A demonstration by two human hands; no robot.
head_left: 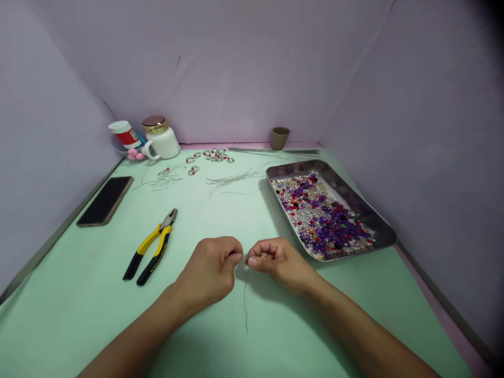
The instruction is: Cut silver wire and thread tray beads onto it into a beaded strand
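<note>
My left hand (212,268) and my right hand (275,260) meet fingertip to fingertip over the green table (79,315), near its front middle. Both pinch a thin wire (244,299) whose loose end hangs down toward me. Whether a bead sits on the wire between the fingers is hidden. A metal tray (374,218) full of purple, red and clear beads lies just right of my right hand. Yellow-and-black pliers (151,252) rest on the table left of my left hand.
A black phone (105,200) lies at the left edge. At the back stand a white jar (161,137), a red-and-white container (125,133) and a small brown cup (279,137). Finished bead pieces (214,154) and cut wires (232,179) lie scattered mid-back. Purple walls enclose the table.
</note>
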